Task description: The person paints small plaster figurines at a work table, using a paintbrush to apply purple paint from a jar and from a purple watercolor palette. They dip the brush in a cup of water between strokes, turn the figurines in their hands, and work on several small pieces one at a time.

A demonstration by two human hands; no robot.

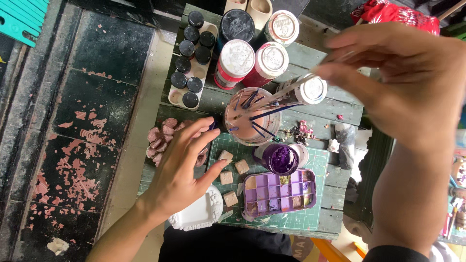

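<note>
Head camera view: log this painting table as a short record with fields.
Left hand: spread open, palm down over the small square beige tiles.
Right hand: fingers pinch a thin brush handle.
Brush cup: clear plastic cup of pinkish water holding several brushes.
Paint: open pot of purple paint; purple plastic palette.
Surface: green cutting mat.

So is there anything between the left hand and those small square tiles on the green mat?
Nothing visible. The left hand hovers with its thumb tip right beside the small square tiles on the green cutting mat. The purple palette and open purple paint jar lie beyond them, not between.
</note>
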